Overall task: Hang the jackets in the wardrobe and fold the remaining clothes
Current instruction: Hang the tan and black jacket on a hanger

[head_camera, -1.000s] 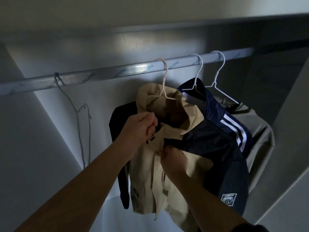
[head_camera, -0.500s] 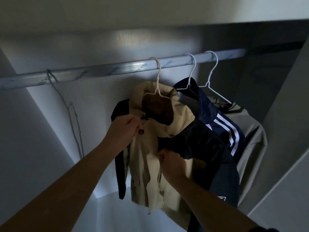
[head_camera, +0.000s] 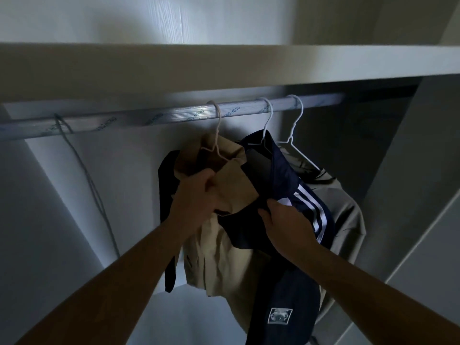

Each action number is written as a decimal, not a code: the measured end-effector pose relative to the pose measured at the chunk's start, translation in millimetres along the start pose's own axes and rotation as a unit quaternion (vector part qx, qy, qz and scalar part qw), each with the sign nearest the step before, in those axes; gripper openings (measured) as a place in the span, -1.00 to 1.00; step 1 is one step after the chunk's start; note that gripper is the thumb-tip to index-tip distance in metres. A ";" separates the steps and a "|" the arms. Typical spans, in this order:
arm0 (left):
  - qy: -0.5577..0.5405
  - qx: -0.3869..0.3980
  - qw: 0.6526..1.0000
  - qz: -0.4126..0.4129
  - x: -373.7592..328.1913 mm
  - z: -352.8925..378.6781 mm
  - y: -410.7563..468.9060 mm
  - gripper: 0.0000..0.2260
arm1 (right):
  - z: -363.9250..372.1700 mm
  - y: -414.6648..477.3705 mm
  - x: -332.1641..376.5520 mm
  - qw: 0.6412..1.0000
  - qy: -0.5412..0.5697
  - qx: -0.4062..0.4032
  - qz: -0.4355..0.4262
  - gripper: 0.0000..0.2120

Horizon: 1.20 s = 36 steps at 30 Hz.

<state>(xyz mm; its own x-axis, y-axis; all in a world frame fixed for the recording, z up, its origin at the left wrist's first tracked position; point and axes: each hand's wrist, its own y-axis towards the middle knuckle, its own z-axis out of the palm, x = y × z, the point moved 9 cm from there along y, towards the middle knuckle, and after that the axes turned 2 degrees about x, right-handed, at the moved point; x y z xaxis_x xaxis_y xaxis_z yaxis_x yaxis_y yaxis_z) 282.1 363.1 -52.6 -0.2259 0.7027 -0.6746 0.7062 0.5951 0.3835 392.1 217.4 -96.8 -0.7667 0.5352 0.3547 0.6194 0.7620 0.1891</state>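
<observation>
Beige jacket (head_camera: 219,247), hung from the rail (head_camera: 159,118) — left hand (head_camera: 196,195) gripped its collar, seemingly to seat it; right hand (head_camera: 286,220), fingers curled, held the navy jacket (head_camera: 281,178) clear.

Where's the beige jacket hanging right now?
In the head view, the beige jacket hangs on its hanger near the rail's middle, just left of the navy striped jacket; the left hand grips its collar.

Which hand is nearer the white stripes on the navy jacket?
Right. The right hand holds the navy jacket just left of the stripes; the left hand grips the beige jacket collar, farther left.
</observation>
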 end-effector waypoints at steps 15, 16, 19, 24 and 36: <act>-0.056 0.067 0.996 0.028 -61.7 0.8 40.9 -0.90 | 27.9 -25.3 30.5 0.993 0.072 0.036 -0.088 -0.69; -0.051 0.048 0.997 0.032 -65.1 -5.7 42.0 -0.90 | 28.6 -27.5 31.7 0.992 0.081 0.044 -0.089 -0.69; -0.081 0.022 0.996 0.010 -62.3 -17.8 38.8 -0.89 | 30.8 -35.8 27.1 0.991 0.071 0.078 -0.078 -0.68; -0.039 -0.110 0.993 -0.033 -28.8 -49.0 8.6 -0.93 | 47.6 -54.2 20.1 0.980 0.035 0.180 -0.075 -0.69; 0.000 0.003 0.993 -0.118 19.5 18.3 -97.5 -0.89 | 67.6 -99.2 -21.4 0.928 0.212 0.299 0.065 -0.71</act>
<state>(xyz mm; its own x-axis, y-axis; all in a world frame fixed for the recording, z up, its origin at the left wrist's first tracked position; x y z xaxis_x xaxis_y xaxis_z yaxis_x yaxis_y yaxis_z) 221.2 311.7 -114.7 -0.3856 0.5439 -0.7453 0.6379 0.7408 0.2106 335.6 154.9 -185.1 -0.4779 0.5426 0.6908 0.4014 0.8344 -0.3777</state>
